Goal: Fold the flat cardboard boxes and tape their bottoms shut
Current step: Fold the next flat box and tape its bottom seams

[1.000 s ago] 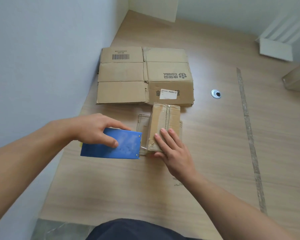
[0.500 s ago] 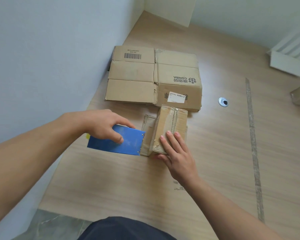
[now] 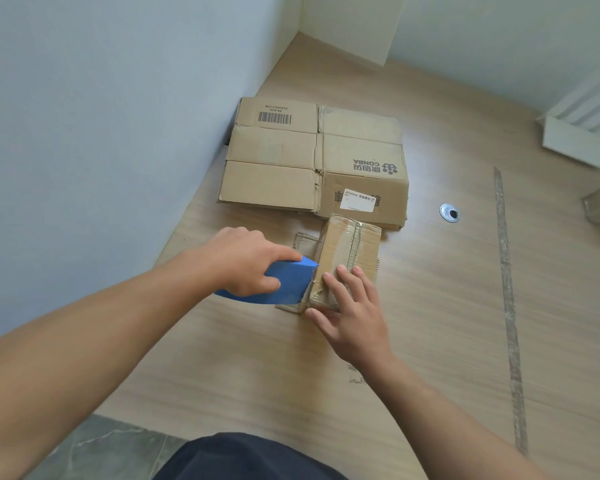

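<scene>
Nearest me, my right hand (image 3: 355,320) lies with straight fingers (image 3: 347,285) pressed flat on the small box (image 3: 349,247), thumb against its near end. Just left of those fingers, my left hand (image 3: 246,261) grips the blue tape dispenser (image 3: 290,284), its front edge touching the box's near left corner. Tape already runs along the box's seam, so I judge this one nearly sealed, with the strip left to cut. Beyond the fingers, on the surface (image 3: 430,306), the flat cardboard boxes (image 3: 312,161) lie stacked and unfolded: most of the job remains.

Round metal fitting (image 3: 449,213) near worn floor strip (image 3: 506,271)
</scene>
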Motion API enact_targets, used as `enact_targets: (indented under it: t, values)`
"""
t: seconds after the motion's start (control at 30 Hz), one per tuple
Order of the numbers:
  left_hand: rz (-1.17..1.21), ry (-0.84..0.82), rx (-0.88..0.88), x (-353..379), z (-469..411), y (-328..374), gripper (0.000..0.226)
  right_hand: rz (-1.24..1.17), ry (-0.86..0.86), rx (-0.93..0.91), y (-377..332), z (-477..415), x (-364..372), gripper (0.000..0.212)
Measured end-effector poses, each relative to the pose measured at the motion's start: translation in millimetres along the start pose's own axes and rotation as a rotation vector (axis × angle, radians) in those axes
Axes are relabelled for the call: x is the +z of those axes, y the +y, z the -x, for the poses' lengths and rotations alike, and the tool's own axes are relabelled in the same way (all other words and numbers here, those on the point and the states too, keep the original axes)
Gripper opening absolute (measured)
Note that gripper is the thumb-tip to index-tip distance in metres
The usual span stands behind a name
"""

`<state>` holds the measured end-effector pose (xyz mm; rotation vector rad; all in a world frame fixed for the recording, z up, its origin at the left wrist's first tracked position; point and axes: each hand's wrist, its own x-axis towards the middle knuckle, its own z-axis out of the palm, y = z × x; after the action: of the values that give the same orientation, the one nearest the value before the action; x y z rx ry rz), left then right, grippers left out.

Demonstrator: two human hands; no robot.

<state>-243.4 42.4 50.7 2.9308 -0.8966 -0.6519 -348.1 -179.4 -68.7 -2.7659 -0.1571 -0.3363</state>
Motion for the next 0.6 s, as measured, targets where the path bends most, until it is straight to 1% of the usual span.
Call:
enact_targets:
  t: [0.2,0.33,0.6]
  values:
    - [0.034,-0.043,-0.046,-9,18,-13,0.057,0.03,-0.019,0.034,2,-4,3,0.062]
    - [0.012,0.013,-0.079,-7,30,-13,0.056,0.029,-0.062,0.091,-2,-5,3,0.062]
    - [-0.037,0.093,-0.096,3,25,0,0.055,0.055,-0.034,0.059,-2,-6,4,0.059]
